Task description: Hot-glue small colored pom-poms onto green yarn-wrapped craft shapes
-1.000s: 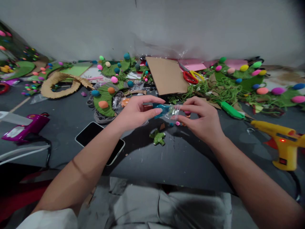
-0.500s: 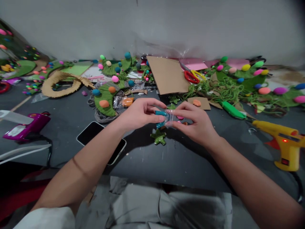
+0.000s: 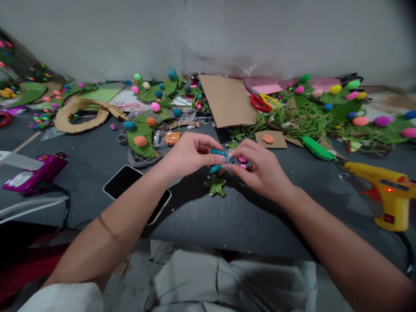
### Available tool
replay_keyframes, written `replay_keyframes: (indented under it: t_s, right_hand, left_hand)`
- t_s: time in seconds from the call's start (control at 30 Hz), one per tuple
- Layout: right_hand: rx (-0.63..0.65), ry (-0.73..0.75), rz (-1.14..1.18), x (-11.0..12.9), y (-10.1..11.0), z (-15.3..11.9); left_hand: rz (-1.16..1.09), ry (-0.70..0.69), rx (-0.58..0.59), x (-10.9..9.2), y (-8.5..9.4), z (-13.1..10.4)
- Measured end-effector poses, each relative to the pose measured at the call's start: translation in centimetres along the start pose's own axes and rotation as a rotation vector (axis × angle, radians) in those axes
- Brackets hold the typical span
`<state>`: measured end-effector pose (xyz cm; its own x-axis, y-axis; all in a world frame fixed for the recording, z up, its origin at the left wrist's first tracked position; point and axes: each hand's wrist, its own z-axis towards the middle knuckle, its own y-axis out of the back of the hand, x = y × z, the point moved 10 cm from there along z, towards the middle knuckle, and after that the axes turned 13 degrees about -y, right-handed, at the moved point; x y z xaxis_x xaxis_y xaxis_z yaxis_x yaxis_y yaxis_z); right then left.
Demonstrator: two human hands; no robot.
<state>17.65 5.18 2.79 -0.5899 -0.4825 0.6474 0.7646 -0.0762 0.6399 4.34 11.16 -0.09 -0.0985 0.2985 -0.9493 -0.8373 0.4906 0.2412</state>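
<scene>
Between my two hands is a packet of teal clay [image 3: 216,168] in clear plastic wrap, folded so that two teal ends point left. My left hand [image 3: 191,156] pinches the teal part between thumb and fingers. The fingertips of my right hand [image 3: 260,167] close on the clear wrap at the packet's right side. Just below, a green star-shaped piece [image 3: 216,186] lies on the table. Small pink pieces [image 3: 242,160] sit partly hidden behind my right fingers.
A phone [image 3: 125,182] lies under my left forearm. To the right are a yellow glue gun [image 3: 390,190] with its red light on and a green brush [image 3: 318,149]. Behind stand cardboard [image 3: 227,102], scissors [image 3: 260,104], a green wrapped crescent [image 3: 143,130] with coloured balls and an orange packet [image 3: 173,138].
My right fingers have curled and drawn closer to my left hand, bunching the clear wrap. The view has shifted very slightly; everything on the table stays in place.
</scene>
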Motion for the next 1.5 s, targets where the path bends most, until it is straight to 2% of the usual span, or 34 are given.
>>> replay_keyframes:
  t_s: [0.13, 0.27, 0.43, 0.5, 0.57, 0.63, 0.67, 0.73, 0.87, 1.0, 1.07, 1.13, 1.17, 1.27, 1.33, 1.4, 1.5]
  right_hand:
    - [-0.038, -0.038, 0.029, -0.2, 0.3, 0.1]
    - [-0.01, -0.054, 0.066, -0.6, 0.0, 0.0]
    - [-0.027, -0.02, -0.022, -0.2, -0.1, 0.0]
    - [-0.059, -0.024, -0.049, -0.1, 0.5, 0.1]
    - [-0.142, -0.072, -0.029, -0.7, 2.0, 0.3]
    - [-0.239, -0.188, 0.059, -2.2, 3.7, 0.3]
    - [-0.263, -0.254, 0.121, -3.1, 4.3, 0.3]
    - [-0.242, -0.356, 0.263, -4.7, 4.4, 0.4]
    - [-0.059, -0.496, 0.464, -6.5, 2.4, 0.6]
    - [0.084, -0.655, 0.578, -7.6, 0.3, -0.1]
    - [0.153, -0.724, 0.705, -7.9, -0.7, -0.6]
    - [0.214, -0.739, 0.841, -7.5, -1.4, -0.8]
    - [0.233, -0.729, 0.892, -7.2, -1.7, -0.8]
    - [0.249, -0.684, 0.939, -6.0, -2.0, -0.5]
    - [0.238, -0.646, 0.9, -5.3, -2.1, -0.3]
    - [0.204, -0.601, 0.835, -4.6, -2.0, -0.1]
    - [0.121, -0.554, 0.73, -4.1, -1.5, -0.2]
  left_hand:
    - [-0.014, -0.012, -0.009, -0.2, 0.3, 0.0]
    - [-0.058, 0.059, 0.009, 0.5, -0.2, -0.2]
    - [0.004, 0.03, -0.001, 0.6, 0.1, 0.0]
    - [0.068, 0.006, -0.06, 0.6, 1.5, 0.3]
    - [0.171, -0.027, -0.181, 0.5, 4.0, 0.4]
    - [0.291, -0.067, -0.305, 0.1, 6.7, 0.3]
    - [0.325, -0.068, -0.322, 0.1, 7.5, 0.3]
    - [0.399, -0.056, -0.325, 0.4, 8.5, 0.3]
    - [0.624, -0.035, -0.274, 0.9, 9.0, 0.2]
    - [0.876, -0.069, -0.22, 0.3, 8.5, 0.3]
    - [0.923, -0.132, -0.265, -1.2, 8.1, 0.0]
    - [0.884, -0.246, -0.273, -3.1, 6.8, -0.3]
    - [0.825, -0.31, -0.233, -4.0, 5.7, -0.4]
    - [0.497, -0.415, -0.012, -5.4, 1.8, -0.7]
    - [0.39, -0.447, 0.06, -5.7, 0.1, -1.0]
    - [0.293, -0.432, 0.09, -5.2, -0.8, -1.1]
    - [0.004, -0.283, 0.121, -3.1, -1.9, -1.0]
